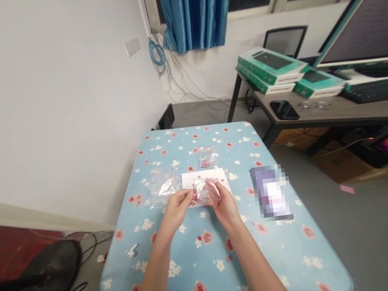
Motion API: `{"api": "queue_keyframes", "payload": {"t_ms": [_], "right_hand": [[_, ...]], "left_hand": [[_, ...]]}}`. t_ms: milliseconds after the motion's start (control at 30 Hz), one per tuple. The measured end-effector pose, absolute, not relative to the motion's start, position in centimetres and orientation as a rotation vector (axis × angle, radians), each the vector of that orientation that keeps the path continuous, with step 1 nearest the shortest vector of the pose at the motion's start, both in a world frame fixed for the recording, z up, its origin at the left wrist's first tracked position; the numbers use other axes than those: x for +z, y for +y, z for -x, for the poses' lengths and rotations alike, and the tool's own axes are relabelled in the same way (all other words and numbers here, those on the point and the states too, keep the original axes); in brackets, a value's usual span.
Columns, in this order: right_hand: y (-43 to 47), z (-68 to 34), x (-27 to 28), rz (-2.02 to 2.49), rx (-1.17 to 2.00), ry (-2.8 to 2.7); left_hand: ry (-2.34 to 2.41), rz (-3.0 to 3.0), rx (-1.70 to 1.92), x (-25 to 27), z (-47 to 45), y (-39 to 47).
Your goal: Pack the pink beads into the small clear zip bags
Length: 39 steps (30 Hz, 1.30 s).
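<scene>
One clear bag (206,190) over one sheet (187,179), pinched at nine o'clock by my left hand (178,207) and at three by my right hand (225,204), might spill pink bits (195,195) if my hold slips, with one small bag (206,157) at twelve, one big bag (162,187) at nine and one earbud (132,251) at eight.

Blue curtain (198,13), green boxes (271,64), white earbud (132,251)

Tablecloth (204,263) lt blue w/ red-orange & wht flwrs. Held bag (203,191) clear w/ pink-red bits; sheet (187,180) plain wht. Far bag (206,155) clear, pink bits too. From here: curtain (196,11) solid blue, boxes (271,66) green + wht, desk top (371,110) grey-brn, earbud (132,251) wht.
</scene>
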State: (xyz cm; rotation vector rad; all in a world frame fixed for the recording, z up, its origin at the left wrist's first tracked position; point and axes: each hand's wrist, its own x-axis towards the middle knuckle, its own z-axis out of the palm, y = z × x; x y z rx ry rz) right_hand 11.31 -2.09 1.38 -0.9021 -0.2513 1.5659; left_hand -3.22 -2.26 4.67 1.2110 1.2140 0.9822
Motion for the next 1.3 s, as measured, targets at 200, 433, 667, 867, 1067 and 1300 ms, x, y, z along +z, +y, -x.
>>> {"api": "queue_keyframes", "payload": {"t_ms": [200,433,667,867,1067,1300], "right_hand": [[-2.2,-10.6,1.2,0.954,1.561,-0.302],[-2.7,-9.7,1.6,0.918,1.682,-0.225],[-3.0,-9.5,0.9,0.812,1.801,-0.153],[-2.8,-9.2,-0.1,0.765,1.813,-0.013],[-2.7,-9.4,-0.2,0.723,1.853,0.072],[-2.8,-9.4,0.7,0.745,1.866,0.191]], "left_hand": [[1.218,-1.131,1.054,6.2,3.5,-2.4],[1.21,-1.201,1.012,6.5,3.2,-2.4],[1.232,-1.275,0.98,7.4,3.3,-2.7],[1.215,-1.41,0.949,7.8,3.2,-2.8],[1.211,-1.449,0.936,8.0,3.2,-2.9],[1.24,-1.434,1.004,8.3,3.6,-2.7]]}}
